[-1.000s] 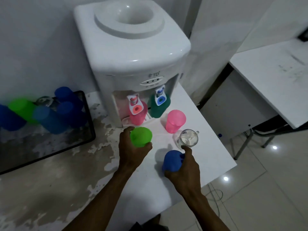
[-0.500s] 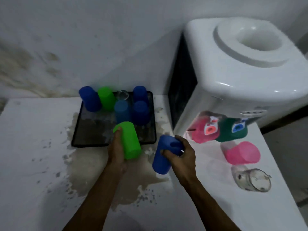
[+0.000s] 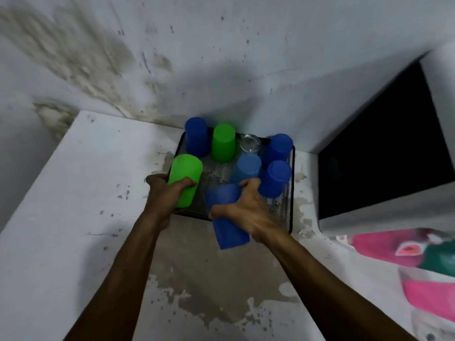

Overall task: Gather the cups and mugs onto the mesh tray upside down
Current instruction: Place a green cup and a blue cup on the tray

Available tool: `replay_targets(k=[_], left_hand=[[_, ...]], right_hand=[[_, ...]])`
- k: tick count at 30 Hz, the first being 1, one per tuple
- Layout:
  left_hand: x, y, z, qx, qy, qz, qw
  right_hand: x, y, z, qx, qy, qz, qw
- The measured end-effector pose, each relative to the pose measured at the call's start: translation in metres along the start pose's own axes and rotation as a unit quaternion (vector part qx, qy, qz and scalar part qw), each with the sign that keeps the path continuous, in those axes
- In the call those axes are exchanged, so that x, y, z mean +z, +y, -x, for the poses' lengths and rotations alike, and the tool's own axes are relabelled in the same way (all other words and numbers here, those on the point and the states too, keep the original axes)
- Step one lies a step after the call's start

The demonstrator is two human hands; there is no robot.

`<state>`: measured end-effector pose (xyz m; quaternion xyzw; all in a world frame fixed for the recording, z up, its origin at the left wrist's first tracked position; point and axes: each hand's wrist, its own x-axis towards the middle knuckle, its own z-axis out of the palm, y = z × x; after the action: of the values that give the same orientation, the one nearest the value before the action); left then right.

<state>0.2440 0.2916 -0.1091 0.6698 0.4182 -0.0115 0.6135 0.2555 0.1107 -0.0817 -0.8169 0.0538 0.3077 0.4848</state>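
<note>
My left hand [image 3: 165, 193] grips a green cup [image 3: 185, 179], bottom up, over the near left corner of the black mesh tray [image 3: 291, 190]. My right hand [image 3: 248, 207] grips a blue cup [image 3: 227, 220], bottom pointing away from me, over the tray's near edge. Upside down on the tray stand a blue cup [image 3: 197, 136], a green cup [image 3: 223, 142], a light blue cup [image 3: 247, 168], two more blue cups [image 3: 278, 148] [image 3: 275, 178] and a clear glass [image 3: 250, 143] at the back.
The tray sits on a worn white counter [image 3: 73, 193] against a stained wall [image 3: 172, 57]. The water dispenser's dark side [image 3: 384, 143] stands to the right. Pink cups [image 3: 428, 299] and a dark green cup [image 3: 440, 259] show blurred at the right edge.
Both hands have carried their cups from in front of the tray to over its near edge. The view has swung left, so the dispenser has slid to the right edge.
</note>
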Motion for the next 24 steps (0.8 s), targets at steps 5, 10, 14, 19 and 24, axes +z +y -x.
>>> replay_targets(k=[5, 10, 14, 19, 24], left_hand=[[-0.033, 0.007, -0.029, 0.102, 0.072, -0.126, 0.984], [-0.041, 0.013, -0.037, 0.195, 0.103, -0.152, 0.963], [-0.039, 0.012, -0.038, 0.229, 0.098, -0.186, 0.951], [-0.027, 0.009, -0.045, 0.264, 0.048, -0.21, 0.94], [-0.014, 0.005, -0.057, 0.278, 0.003, -0.268, 0.923]], right_hand=[[0.015, -0.046, -0.028, -0.093, 0.019, 0.179, 0.979], [0.012, -0.086, -0.056, -0.098, -0.013, 0.36, 0.928], [0.022, -0.102, -0.07, -0.126, 0.007, 0.477, 0.87], [0.038, -0.096, -0.085, -0.152, 0.033, 0.576, 0.802], [0.048, -0.08, -0.095, -0.144, 0.023, 0.606, 0.782]])
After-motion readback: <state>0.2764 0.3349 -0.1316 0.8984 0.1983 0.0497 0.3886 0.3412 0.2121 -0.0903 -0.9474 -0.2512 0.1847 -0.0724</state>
